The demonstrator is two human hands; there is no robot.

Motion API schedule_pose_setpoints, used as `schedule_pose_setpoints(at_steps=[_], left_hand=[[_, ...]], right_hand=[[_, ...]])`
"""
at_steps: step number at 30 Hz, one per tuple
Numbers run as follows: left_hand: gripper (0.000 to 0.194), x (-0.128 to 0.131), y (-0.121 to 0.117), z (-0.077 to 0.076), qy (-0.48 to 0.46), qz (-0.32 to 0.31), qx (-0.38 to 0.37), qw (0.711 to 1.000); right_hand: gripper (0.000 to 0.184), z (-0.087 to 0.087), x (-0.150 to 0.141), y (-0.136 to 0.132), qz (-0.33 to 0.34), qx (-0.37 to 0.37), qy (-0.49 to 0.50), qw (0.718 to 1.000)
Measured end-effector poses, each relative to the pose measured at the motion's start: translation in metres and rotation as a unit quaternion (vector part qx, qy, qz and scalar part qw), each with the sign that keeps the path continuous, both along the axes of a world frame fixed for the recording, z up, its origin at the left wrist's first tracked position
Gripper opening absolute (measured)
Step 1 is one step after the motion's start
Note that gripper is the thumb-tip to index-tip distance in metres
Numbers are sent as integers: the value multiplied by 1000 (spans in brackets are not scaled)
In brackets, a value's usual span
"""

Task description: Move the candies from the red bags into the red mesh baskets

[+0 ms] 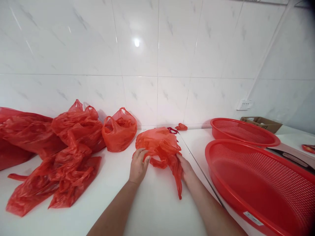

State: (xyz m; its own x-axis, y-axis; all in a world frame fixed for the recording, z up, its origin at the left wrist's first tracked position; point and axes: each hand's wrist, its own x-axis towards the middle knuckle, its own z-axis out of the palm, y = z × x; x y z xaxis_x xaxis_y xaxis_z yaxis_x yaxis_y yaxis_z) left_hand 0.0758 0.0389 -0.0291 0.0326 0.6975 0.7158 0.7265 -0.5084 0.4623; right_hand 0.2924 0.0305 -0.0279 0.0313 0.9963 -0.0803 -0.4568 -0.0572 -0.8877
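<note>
A crumpled red plastic bag (pixel 157 141) lies on the white table in front of me, its handles trailing toward me. At the bag's near left edge is my left hand (pixel 139 165), touching it with the thumb apart from the curved fingers. On the other side, my right hand (pixel 185 166) has its fingers closed on the bag's right edge, beside a hanging handle; some fingertips are hidden by the plastic. Behind the bag, a dark red loop (pixel 173 130) and a small red bundle (pixel 181 127) rest near the wall.
Several crumpled red bags (pixel 66 173) spread over the left side, with a rounded, filled red bag (pixel 119 131) near the wall. At right stand a large red perforated basket (pixel 248 177) and another red basket (pixel 243 132). A cardboard box (pixel 264 124) sits behind them.
</note>
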Motion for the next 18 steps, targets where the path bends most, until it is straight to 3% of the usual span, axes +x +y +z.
schedule_pose_setpoints(at_steps=[3, 8, 12, 15, 18], left_hand=[[31, 7, -19, 2, 25, -58, 0, 998], [62, 25, -34, -2, 66, -111, -59, 990], [36, 25, -27, -8, 3, -89, -113, 990], [27, 11, -18, -7, -132, -46, -121, 983], [21, -6, -12, -2, -280, -23, -112, 953]], right_hand=[[24, -3, 2, 1, 20, -39, 72, 996], [24, 2, -3, -7, 75, -43, 79, 993], [32, 2, -3, -8, 130, -31, 88, 987], [31, -1, 5, -1, 52, -26, 108, 992], [26, -4, 16, 7, -35, -38, 147, 988]])
